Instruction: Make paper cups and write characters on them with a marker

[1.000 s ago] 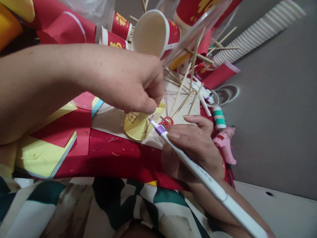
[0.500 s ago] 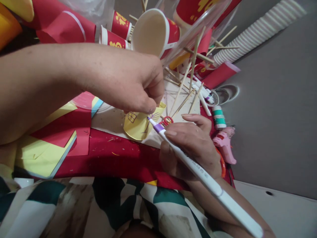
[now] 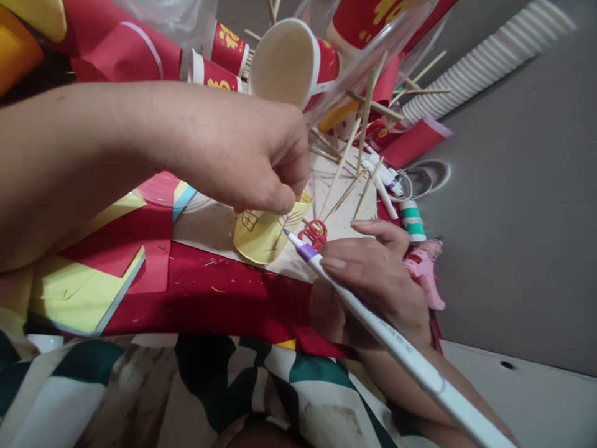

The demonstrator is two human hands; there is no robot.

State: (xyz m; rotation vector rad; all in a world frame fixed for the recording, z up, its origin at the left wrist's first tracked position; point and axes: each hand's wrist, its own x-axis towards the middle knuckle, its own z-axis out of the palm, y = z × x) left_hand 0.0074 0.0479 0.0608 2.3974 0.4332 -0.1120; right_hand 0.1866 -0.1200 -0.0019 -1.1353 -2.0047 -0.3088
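Over the flat off-white board [image 3: 208, 236], your left hand [image 3: 247, 146] is pinching; at the board's near edge, your right hand [image 3: 377, 280] clasps the long white plastic marker [image 3: 368, 320]. The pinched curved yellow paper [image 3: 255, 244] sits over the board: brace it, stroke lightly.

From nine o'clock our left forearm [image 3: 93, 134] stretches inward, left hand [image 3: 261, 149] curled, thumb [image 3: 275, 194] toward four o'clock; from five o'clock our right forearm [image 3: 410, 396] slants, right hand [image 3: 373, 277] gripping, one finger [image 3: 382, 231] toward ten.
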